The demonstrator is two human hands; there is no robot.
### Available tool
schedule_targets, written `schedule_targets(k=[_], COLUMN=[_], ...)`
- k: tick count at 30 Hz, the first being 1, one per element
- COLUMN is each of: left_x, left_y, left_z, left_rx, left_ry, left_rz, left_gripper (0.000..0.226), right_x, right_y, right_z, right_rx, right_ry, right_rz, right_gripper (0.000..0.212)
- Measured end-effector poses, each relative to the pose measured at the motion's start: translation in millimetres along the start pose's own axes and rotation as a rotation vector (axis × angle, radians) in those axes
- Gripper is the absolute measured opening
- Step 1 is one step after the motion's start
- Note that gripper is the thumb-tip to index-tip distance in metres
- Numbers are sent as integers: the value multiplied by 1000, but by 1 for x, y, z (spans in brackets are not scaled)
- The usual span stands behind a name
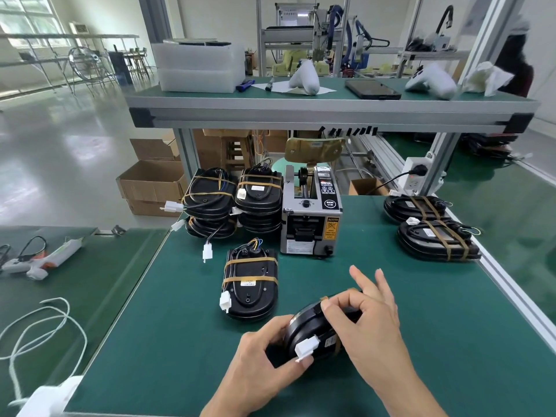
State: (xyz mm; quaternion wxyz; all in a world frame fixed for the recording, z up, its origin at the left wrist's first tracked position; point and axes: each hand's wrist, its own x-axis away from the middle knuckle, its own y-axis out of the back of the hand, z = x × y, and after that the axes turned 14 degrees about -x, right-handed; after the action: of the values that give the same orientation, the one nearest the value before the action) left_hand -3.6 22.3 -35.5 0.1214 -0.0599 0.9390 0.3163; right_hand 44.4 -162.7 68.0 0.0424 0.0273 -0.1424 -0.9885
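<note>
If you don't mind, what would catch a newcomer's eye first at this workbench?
At the front of the green mat, the left hand grips a black part while the right hand pinches brown tape on it. Behind them stands a grey tape dispenser, with stacks of taped black parts beside it.

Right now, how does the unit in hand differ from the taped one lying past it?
Held unit tilts on edge, gripped by left hand, pinched by right hand; lying unit rests flat on the mat, untouched. Lying unit shows two full tape bands; held unit's are mostly hidden. Both: black, white connector, tan tape.
</note>
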Motion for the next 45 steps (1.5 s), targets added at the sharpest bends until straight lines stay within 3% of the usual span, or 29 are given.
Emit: schedule_targets(k=[8, 14, 37, 45], left_x=[0, 0, -2, -1], left_y=[-2, -2, -1, -3], left_z=[4, 4, 0, 2], left_rx=[-17, -2, 12, -4], left_ry=[30, 38, -3, 3], left_rz=[18, 26, -11, -15], left_gripper=[51, 52, 50, 51], right_x=[-1, 0, 2, 1], right_y=[-1, -6, -13, -14], right_z=[-6, -9, -7, -11], right_rx=[59, 133, 293, 176], right_ry=[24, 50, 91, 130], right_rz=[13, -24, -78, -139], right_gripper=[11, 26, 25, 27])
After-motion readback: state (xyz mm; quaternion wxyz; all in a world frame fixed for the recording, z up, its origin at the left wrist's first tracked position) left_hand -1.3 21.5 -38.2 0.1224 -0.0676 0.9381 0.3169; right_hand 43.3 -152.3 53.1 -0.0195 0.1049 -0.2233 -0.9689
